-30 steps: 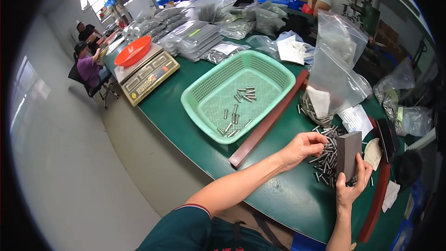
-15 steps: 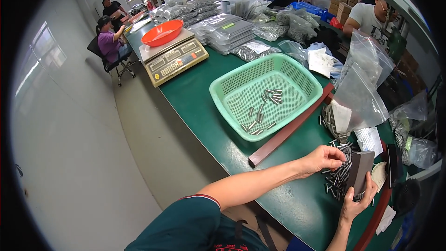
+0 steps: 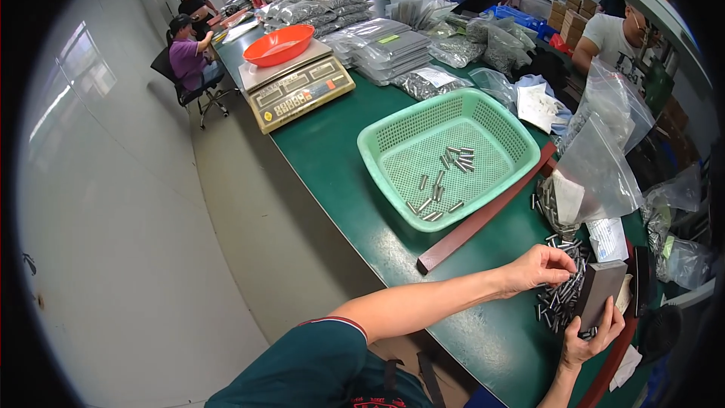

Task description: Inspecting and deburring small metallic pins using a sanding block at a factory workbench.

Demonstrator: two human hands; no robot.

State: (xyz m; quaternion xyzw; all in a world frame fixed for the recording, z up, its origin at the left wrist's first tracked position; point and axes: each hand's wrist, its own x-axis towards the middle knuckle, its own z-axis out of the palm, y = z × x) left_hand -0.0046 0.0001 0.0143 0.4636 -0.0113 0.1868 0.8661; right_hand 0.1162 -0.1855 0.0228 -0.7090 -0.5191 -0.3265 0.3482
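Observation:
My left hand (image 3: 540, 269) is over a heap of short metal pins (image 3: 560, 304), thumb and fingers pinched together. Whatever lies between those fingertips is too small to make out. Close beside it, my right hand (image 3: 595, 338) grips a dark grey rectangular block (image 3: 601, 292), tilted upright, thumb on one side and fingers on the other. The block and hand cover part of the heap. A light green perforated plastic basket (image 3: 372, 153) stands beyond my left forearm, with several loose pins (image 3: 462, 159) scattered on its bottom.
A reddish-brown bar (image 3: 483, 217) lies along the basket's right side. Clear plastic bags (image 3: 600, 166) crowd the right. Farther back are a scale (image 3: 306, 96) with a red-orange dish (image 3: 279, 46) and stacked grey packets (image 3: 389, 53). Another person (image 3: 608, 41) sits across the table.
The whole view has shifted slightly, so the scene sits farther right. Both hands and the block have come slightly nearer to me. The left fingertips have dipped toward the heap; the right hand keeps its grip.

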